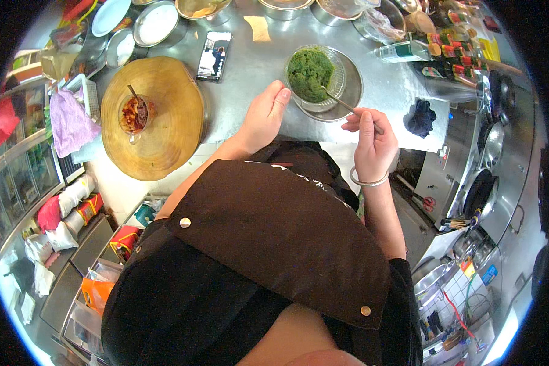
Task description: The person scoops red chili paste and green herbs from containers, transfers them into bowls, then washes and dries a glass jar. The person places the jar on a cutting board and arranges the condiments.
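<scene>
In the head view, a ribbed clear glass bowl holds a thick green minced paste. The bowl rests, off-centre, in a round shallow metal dish. My right hand grips the thin metal handle of a spoon, whose far end is sunk in the paste. My left hand is beside the bowl's left edge, its fingers curled and thumb on top; whether it touches the bowl or dish I cannot tell. Farther left, a glass cup with a reddish sauce and a spoon stands on a round wooden chopping block.
A phone with a lit screen lies on the steel table. Several metal bowls line the back. Glass bottles stand at the right, near a crumpled black cloth. A purple cloth hangs at the left.
</scene>
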`<move>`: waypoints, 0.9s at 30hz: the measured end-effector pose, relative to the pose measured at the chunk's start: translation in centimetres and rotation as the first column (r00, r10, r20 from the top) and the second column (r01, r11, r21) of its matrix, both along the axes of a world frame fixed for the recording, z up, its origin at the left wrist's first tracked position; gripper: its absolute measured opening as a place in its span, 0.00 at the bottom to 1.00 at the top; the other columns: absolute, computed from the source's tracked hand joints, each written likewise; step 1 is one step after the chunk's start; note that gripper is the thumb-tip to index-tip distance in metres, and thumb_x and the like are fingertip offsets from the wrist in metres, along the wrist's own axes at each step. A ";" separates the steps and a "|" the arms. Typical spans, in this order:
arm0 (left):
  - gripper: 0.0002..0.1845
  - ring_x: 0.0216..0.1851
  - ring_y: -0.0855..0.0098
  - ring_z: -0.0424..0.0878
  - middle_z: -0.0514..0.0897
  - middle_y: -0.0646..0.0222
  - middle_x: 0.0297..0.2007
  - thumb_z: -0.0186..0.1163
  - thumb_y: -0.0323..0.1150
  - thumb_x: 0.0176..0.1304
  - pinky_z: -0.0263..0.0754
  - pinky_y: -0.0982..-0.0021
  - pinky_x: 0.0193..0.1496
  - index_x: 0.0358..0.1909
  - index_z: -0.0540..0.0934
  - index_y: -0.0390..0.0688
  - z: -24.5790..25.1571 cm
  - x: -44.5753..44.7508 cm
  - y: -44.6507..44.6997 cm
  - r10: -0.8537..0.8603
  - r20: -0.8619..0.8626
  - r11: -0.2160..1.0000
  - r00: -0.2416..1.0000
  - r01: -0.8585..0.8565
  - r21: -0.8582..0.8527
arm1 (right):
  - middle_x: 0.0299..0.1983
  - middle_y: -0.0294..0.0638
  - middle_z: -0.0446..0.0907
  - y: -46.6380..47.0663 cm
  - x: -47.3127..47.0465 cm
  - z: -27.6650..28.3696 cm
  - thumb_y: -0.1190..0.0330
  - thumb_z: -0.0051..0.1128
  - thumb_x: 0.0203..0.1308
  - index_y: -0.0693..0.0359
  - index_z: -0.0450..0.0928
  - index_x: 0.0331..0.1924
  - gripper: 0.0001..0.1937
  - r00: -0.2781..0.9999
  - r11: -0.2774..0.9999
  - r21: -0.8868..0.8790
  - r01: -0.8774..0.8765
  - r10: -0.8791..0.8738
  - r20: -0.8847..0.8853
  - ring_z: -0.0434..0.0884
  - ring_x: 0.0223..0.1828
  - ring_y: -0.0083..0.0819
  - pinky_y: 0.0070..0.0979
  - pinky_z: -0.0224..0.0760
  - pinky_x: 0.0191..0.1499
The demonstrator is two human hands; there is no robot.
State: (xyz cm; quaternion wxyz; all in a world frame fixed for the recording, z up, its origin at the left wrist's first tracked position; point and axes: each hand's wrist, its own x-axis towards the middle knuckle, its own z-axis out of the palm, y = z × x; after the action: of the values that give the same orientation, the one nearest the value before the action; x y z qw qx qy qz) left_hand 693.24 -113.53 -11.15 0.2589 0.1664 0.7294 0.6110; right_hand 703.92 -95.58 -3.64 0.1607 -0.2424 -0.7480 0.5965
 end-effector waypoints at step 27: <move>0.14 0.28 0.61 0.66 0.69 0.56 0.26 0.45 0.39 0.74 0.66 0.64 0.36 0.36 0.68 0.37 -0.1 -1.6 -0.2 0.049 -0.058 0.990 0.997 -0.056 -0.132 | 0.29 0.50 0.83 4.1 -0.7 -2.4 0.67 0.47 0.71 0.70 0.77 0.40 0.12 0.946 0.763 -0.633 0.132 -0.288 -0.150 0.82 0.25 0.35 0.28 0.75 0.33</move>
State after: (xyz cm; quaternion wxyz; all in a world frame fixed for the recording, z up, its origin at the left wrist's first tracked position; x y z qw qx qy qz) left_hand 691.62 -113.70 -11.23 0.2332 0.1462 0.7794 0.5627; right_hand 703.20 -91.47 -6.08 0.2279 -0.2908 -0.4556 0.8099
